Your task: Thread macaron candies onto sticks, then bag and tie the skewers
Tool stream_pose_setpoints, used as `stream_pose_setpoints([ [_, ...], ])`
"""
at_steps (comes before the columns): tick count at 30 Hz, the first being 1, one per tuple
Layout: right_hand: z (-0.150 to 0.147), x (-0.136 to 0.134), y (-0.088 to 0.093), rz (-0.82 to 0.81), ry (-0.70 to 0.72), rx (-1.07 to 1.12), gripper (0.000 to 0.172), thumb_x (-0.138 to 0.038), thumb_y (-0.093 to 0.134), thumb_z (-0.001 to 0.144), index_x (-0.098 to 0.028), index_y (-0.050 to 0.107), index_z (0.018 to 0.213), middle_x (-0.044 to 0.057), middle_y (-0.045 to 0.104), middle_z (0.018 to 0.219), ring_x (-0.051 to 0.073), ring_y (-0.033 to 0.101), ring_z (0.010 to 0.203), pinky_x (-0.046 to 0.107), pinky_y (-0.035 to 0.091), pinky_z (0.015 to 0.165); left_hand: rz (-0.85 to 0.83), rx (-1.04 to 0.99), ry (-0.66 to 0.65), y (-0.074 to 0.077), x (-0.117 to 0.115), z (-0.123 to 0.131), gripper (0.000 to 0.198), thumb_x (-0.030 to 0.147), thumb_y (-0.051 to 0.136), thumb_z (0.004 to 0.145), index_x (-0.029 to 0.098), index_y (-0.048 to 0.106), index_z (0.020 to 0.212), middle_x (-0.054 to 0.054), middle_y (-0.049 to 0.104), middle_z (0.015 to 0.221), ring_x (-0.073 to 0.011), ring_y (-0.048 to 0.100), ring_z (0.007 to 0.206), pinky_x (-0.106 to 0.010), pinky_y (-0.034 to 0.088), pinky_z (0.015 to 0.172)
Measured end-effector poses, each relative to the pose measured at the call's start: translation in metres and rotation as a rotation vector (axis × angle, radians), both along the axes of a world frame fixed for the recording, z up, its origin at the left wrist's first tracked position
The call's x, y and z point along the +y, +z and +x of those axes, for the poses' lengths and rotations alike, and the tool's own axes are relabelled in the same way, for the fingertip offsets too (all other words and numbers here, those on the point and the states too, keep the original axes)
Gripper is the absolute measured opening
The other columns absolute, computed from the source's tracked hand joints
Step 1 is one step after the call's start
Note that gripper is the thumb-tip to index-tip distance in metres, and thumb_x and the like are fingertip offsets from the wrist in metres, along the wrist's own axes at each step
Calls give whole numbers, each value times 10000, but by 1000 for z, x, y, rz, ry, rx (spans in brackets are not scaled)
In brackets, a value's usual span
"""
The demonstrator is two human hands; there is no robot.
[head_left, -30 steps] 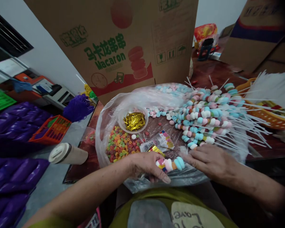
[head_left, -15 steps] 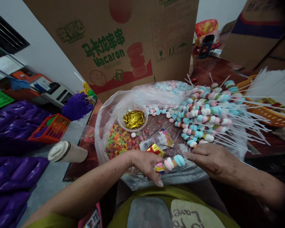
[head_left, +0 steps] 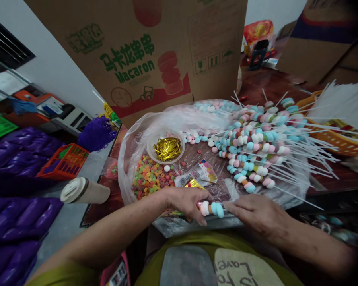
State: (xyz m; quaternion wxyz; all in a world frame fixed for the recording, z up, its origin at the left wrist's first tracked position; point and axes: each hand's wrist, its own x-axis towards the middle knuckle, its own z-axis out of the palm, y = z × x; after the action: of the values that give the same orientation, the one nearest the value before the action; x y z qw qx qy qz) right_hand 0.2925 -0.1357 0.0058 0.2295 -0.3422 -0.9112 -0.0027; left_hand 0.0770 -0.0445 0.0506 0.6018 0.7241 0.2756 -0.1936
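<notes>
Surface point(head_left: 256, 85): dark wood, plastic-sheeted
Far: Macaron carton point(head_left: 143, 51)
Left hand point(head_left: 186, 202): clamped on candy skewer point(head_left: 211, 208)
Right hand point(head_left: 258, 214): fingers apart, touching skewer

Both forearms are bare, entering from the lower left and lower right of the frame, and neither the left hand point(head_left: 188, 203) nor the right hand point(head_left: 258, 213) wears a glove, ring or watch. An olive-green top point(head_left: 197, 246) fills the bottom centre, carrying a grey patch and a cream patch with dark handwritten lettering. A short olive sleeve edge shows at lower left.
</notes>
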Motion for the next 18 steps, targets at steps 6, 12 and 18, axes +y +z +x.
stream_pose_setpoints([
  [6,-2,4,-17,-373,-69,115,250,-89,353,831,-180,552,953,15,595,706,106,556,602,196,375,541,916,233,-180,14,-19,19,631,280,577,706,202,319,1276,-69,641,818,-255,613,761,-341,448,660],
  [12,9,1,-15,-225,-106,129,308,-49,338,817,-179,538,1012,24,595,716,109,545,595,200,372,529,404,155,-170,32,21,-2,696,511,729,487,164,548,1064,-26,649,826,-193,598,716,-246,439,593],
  [18,12,-2,-9,-217,-143,76,323,-61,373,803,-192,554,1036,16,598,714,113,554,612,198,367,527,459,248,-227,23,14,-5,272,394,668,623,183,614,786,14,631,659,-144,572,589,-211,417,524],
])
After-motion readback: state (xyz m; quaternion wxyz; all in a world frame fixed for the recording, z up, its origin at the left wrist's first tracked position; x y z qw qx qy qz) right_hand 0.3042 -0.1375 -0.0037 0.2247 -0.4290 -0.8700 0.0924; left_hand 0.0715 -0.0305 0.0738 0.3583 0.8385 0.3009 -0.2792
